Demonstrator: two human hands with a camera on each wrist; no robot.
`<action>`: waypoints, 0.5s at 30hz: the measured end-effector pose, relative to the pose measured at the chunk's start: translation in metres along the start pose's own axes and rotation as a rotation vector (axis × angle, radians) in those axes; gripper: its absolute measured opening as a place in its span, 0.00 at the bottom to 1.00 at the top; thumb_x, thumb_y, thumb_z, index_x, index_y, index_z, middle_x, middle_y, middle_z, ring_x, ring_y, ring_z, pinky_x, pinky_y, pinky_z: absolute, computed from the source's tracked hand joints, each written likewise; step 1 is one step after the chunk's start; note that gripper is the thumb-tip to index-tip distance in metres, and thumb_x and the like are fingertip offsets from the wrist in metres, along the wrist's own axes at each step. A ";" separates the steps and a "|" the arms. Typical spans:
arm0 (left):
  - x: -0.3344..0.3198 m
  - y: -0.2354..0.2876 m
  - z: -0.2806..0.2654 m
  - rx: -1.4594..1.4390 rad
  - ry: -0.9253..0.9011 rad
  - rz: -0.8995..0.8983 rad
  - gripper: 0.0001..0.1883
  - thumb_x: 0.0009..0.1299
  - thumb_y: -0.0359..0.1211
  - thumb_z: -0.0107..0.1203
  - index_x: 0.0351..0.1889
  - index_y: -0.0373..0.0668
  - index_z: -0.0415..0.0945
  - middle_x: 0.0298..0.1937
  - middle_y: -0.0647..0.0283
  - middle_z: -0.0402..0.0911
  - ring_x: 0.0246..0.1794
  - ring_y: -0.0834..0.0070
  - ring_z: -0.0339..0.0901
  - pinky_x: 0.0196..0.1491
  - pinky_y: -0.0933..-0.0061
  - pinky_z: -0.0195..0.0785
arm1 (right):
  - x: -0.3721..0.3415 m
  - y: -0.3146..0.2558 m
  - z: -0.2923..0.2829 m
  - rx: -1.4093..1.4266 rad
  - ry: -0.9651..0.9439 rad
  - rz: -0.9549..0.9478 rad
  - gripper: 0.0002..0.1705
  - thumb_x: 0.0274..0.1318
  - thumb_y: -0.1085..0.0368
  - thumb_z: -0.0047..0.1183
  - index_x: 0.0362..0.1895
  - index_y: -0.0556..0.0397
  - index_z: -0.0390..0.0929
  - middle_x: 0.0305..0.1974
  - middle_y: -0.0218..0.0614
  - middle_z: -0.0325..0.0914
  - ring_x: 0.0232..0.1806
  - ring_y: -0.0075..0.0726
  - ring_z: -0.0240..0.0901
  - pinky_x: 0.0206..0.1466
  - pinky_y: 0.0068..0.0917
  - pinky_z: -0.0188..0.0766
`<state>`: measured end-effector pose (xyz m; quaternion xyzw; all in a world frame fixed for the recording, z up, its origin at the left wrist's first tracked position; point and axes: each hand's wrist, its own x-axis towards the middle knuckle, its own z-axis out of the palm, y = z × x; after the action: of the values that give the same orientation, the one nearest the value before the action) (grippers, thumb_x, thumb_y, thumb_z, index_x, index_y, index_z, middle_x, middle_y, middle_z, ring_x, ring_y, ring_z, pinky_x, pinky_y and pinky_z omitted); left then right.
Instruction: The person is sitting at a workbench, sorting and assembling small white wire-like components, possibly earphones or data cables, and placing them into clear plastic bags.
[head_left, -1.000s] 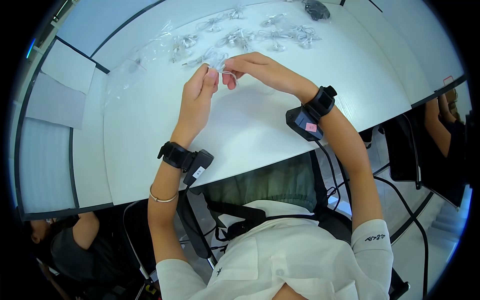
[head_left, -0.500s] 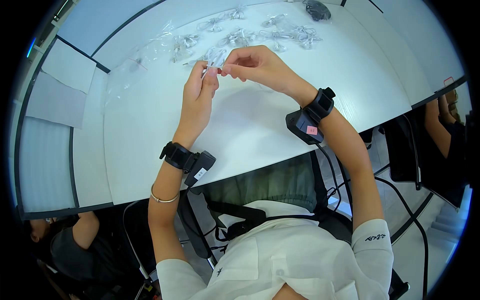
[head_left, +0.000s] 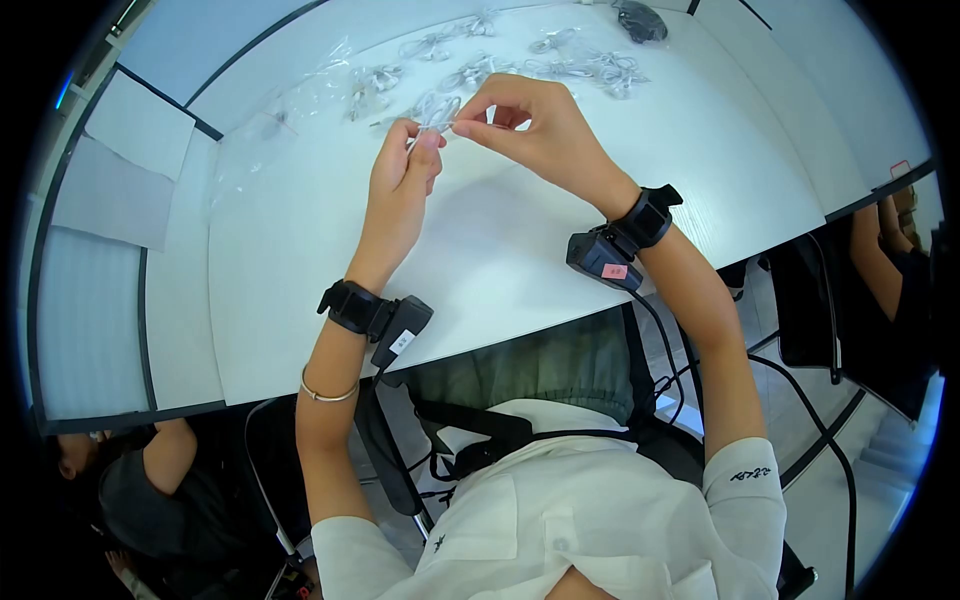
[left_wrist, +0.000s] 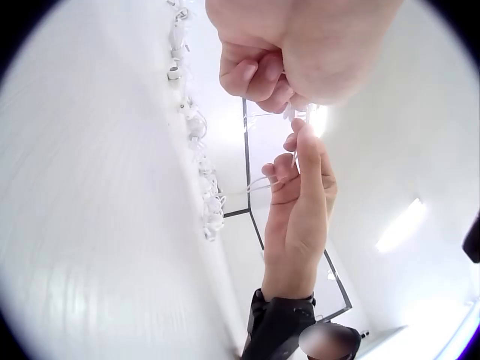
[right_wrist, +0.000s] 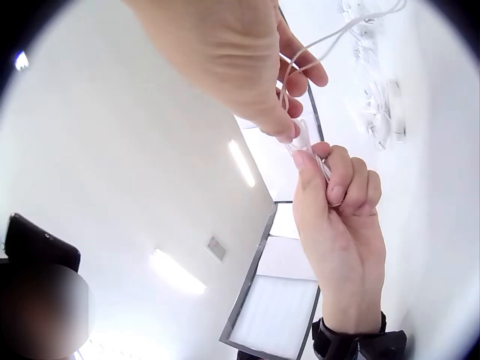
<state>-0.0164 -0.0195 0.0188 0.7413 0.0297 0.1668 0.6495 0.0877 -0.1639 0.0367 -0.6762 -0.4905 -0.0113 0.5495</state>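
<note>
Out over the white table [head_left: 500,260], my left hand [head_left: 403,180] grips a coiled bundle of thin white cable [head_left: 438,107] between thumb and curled fingers. My right hand [head_left: 545,125] pinches a strand at the bundle's right side, thumb against forefinger. In the right wrist view, a loose loop of the cable [right_wrist: 328,39] sweeps up past the right hand's fingers [right_wrist: 309,64]. The left hand's curled fingers [right_wrist: 356,180] hold several strands there. In the left wrist view, the left hand [left_wrist: 300,45] hides most of the bundle.
Several more bundles of white cable [head_left: 480,72] lie across the table's far side. A black item in clear wrapping [head_left: 641,22] sits at the back right. Crumpled clear plastic [head_left: 262,125] lies to the left. White partition panels [head_left: 245,50] stand around the table.
My right hand has turned and shifted away from me, its thumb and forefinger now pinching a strand. The left hand has kept the bundle, whose coils stand up more visibly than before.
</note>
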 end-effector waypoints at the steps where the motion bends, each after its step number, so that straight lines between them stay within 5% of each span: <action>1: 0.000 -0.002 0.000 0.042 0.019 0.009 0.12 0.72 0.41 0.42 0.35 0.41 0.61 0.20 0.76 0.53 0.20 0.90 0.46 0.21 0.86 0.40 | 0.000 -0.001 0.000 -0.018 -0.005 -0.010 0.06 0.46 0.64 0.57 0.27 0.52 0.78 0.22 0.26 0.72 0.19 0.21 0.57 0.22 0.20 0.56; 6: 0.002 -0.012 -0.002 0.276 0.081 0.086 0.11 0.72 0.40 0.41 0.35 0.43 0.59 0.21 0.74 0.56 0.21 0.88 0.49 0.22 0.84 0.45 | 0.000 -0.002 -0.001 -0.073 -0.022 -0.043 0.06 0.46 0.64 0.57 0.27 0.52 0.77 0.23 0.26 0.71 0.19 0.23 0.57 0.22 0.21 0.57; 9: 0.001 -0.009 -0.002 0.470 0.102 0.154 0.13 0.72 0.39 0.40 0.37 0.37 0.59 0.17 0.58 0.63 0.17 0.72 0.61 0.24 0.71 0.55 | -0.001 -0.002 -0.001 -0.056 -0.056 -0.011 0.06 0.46 0.64 0.56 0.27 0.52 0.76 0.24 0.26 0.72 0.19 0.23 0.58 0.22 0.21 0.58; 15: -0.001 -0.001 -0.001 0.603 0.098 0.151 0.09 0.71 0.34 0.40 0.38 0.37 0.59 0.19 0.51 0.67 0.20 0.58 0.67 0.26 0.65 0.58 | -0.002 0.002 0.002 0.145 -0.231 0.101 0.08 0.52 0.62 0.53 0.29 0.53 0.73 0.25 0.24 0.72 0.25 0.17 0.65 0.30 0.17 0.61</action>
<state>-0.0174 -0.0192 0.0181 0.8917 0.0541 0.2338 0.3838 0.0868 -0.1636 0.0327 -0.6553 -0.5155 0.1298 0.5366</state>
